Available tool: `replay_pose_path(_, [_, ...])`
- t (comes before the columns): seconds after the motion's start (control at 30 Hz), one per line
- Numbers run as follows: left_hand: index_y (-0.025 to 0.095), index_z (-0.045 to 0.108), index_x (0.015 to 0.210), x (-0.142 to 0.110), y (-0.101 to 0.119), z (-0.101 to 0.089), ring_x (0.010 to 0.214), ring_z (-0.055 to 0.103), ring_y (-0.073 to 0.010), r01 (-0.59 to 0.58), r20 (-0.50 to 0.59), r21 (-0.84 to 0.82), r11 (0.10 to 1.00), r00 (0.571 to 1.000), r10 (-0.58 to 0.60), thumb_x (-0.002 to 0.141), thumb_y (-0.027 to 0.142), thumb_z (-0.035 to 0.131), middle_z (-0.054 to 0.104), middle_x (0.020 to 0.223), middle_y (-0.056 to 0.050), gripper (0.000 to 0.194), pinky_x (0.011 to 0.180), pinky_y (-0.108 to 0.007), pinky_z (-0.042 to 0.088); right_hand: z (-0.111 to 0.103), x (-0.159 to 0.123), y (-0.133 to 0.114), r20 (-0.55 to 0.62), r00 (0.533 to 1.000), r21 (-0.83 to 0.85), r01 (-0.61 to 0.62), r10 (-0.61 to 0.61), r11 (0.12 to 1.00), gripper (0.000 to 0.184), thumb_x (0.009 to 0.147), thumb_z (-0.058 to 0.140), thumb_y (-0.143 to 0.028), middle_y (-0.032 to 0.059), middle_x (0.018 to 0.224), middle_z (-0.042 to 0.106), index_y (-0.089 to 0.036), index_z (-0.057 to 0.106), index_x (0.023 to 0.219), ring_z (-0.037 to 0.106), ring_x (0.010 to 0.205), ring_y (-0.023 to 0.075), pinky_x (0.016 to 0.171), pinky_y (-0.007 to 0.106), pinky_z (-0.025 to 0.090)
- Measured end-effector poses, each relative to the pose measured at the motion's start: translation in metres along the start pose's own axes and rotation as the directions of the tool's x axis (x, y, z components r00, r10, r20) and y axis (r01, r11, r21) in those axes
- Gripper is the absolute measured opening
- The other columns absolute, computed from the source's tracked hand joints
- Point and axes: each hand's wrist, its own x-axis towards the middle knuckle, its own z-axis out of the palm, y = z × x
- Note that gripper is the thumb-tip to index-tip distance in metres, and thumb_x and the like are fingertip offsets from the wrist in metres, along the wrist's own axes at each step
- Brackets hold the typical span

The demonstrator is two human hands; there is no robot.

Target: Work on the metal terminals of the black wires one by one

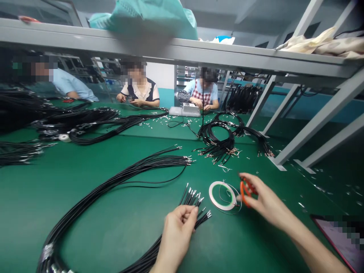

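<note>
My left hand is closed, thumb against fingers, near the stripped, silvery ends of a bundle of black cables. It pinches one or more of the cables; the fingers hide exactly which. To the right, my right hand wraps around a hand tool with orange handles, whose working end I cannot make out. Between the hands, a flat white ring-shaped roll lies on the green table, with thin wire or string curling around it. The bundle loops toward me and is bound with clear wrap at lower left.
More black cable coils and bundles lie across the green tabletop, with scattered scraps. Grey shelf legs rise at right, below a shelf beam. A tablet-like device sits at lower right. Several people work opposite.
</note>
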Motion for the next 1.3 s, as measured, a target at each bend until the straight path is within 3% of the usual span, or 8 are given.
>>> replay_pose_path(0.07, [0.015,0.073,0.079,-0.001,-0.003,0.001,0.053,0.055,-0.0144,-0.083,-0.01,0.093,0.992,0.996,0.085,0.084,0.044,0.06,0.063,0.062,-0.002,0.032,0.052,-0.024,0.043,0.013,-0.017,-0.037,0.051,0.988,-0.05,0.151,-0.149,0.987,0.051,0.078,0.071,-0.04,0.0083,0.107,0.062,-0.024,0.049,0.121,0.06,0.096,0.0272,0.084,0.039,0.05])
replay_pose_path(0.13, [0.016,0.074,0.08,-0.003,-0.004,0.002,0.054,0.056,-0.015,-0.131,-0.011,0.151,0.98,0.991,0.134,0.085,0.042,0.058,0.064,0.066,-0.003,0.03,0.053,-0.024,0.044,0.027,-0.029,-0.064,0.131,0.968,-0.121,0.23,-0.214,0.966,0.037,0.084,0.065,-0.041,0.0076,0.102,0.063,-0.025,0.052,0.115,0.062,0.09,0.0271,0.079,0.041,0.052])
replay_pose_path(0.23, [0.016,0.074,0.08,-0.003,-0.004,0.003,0.056,0.056,-0.0155,-0.176,-0.012,0.201,0.964,0.983,0.182,0.087,0.039,0.057,0.063,0.067,-0.003,0.029,0.053,-0.024,0.043,0.041,-0.034,-0.08,0.183,0.95,-0.235,0.291,-0.252,0.927,0.024,0.092,0.056,-0.031,0.0075,0.095,0.066,-0.021,0.054,0.114,0.066,0.082,0.0261,0.072,0.04,0.054])
replay_pose_path(0.53, [0.016,0.074,0.081,-0.001,-0.006,0.004,0.058,0.061,-0.0162,-0.222,0.016,0.228,0.948,0.974,0.224,0.088,0.036,0.056,0.064,0.069,-0.004,0.027,0.054,-0.024,0.045,0.047,-0.026,-0.08,0.254,0.923,-0.38,0.369,-0.288,0.848,0.023,0.089,0.061,-0.021,0.0032,0.086,0.068,-0.02,0.058,0.112,0.071,0.074,0.0231,0.062,0.031,0.054])
replay_pose_path(0.9, [0.017,0.072,0.083,-0.002,-0.008,0.004,0.058,0.061,-0.0149,-0.296,0.024,0.327,0.897,0.952,0.305,0.091,0.032,0.053,0.063,0.069,-0.002,0.025,0.055,-0.024,0.045,0.042,-0.022,-0.089,0.289,0.914,-0.467,0.393,-0.283,0.792,0.024,0.086,0.065,-0.018,0.0022,0.08,0.073,-0.021,0.063,0.11,0.073,0.065,0.0232,0.047,0.027,0.043])
replay_pose_path(1.13, [0.019,0.073,0.087,-0.001,-0.01,0.004,0.06,0.062,-0.0154,-0.309,0.041,0.361,0.88,0.948,0.316,0.091,0.031,0.053,0.064,0.071,-0.002,0.024,0.057,-0.024,0.046,0.039,-0.016,-0.083,0.31,0.913,-0.427,0.383,-0.265,0.819,0.014,0.085,0.066,-0.021,0.0013,0.074,0.074,-0.024,0.067,0.098,0.073,0.062,0.0237,0.045,0.025,0.036])
replay_pose_path(1.3, [0.018,0.073,0.087,0.0,-0.01,0.004,0.058,0.061,-0.0153,-0.286,0.02,0.333,0.899,0.955,0.296,0.09,0.033,0.054,0.063,0.071,-0.002,0.024,0.057,-0.025,0.045,0.033,-0.011,-0.079,0.253,0.941,-0.372,0.31,-0.226,0.875,0.011,0.093,0.055,-0.029,-0.0001,0.078,0.074,-0.027,0.064,0.097,0.071,0.062,0.0213,0.049,0.025,0.039])
